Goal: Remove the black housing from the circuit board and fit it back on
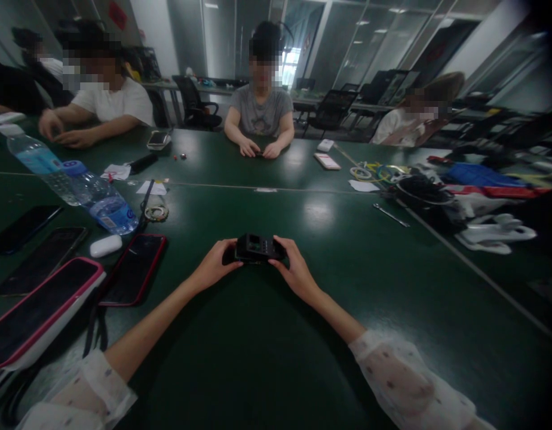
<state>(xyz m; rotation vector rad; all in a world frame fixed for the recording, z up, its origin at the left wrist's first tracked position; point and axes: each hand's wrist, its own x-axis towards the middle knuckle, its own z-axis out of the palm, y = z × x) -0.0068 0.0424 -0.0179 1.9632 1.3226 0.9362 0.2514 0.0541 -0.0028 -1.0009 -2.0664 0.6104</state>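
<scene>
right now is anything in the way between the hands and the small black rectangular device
Nothing visible is: the left hand and right hand hold the small black rectangular device directly at its opposite ends. The red-edged black phone lies off to the left, not between them.

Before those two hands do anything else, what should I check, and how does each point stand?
1. Left hand on the black device: ok, gripping one end.
2. Right hand on it too: ok, opposite end.
3. Blue-capped bottle clear of both hands: ok, off left.
4. Wrench clear: ok, off right.
5. Device resting on the table: cannot tell, underside hidden.
</scene>
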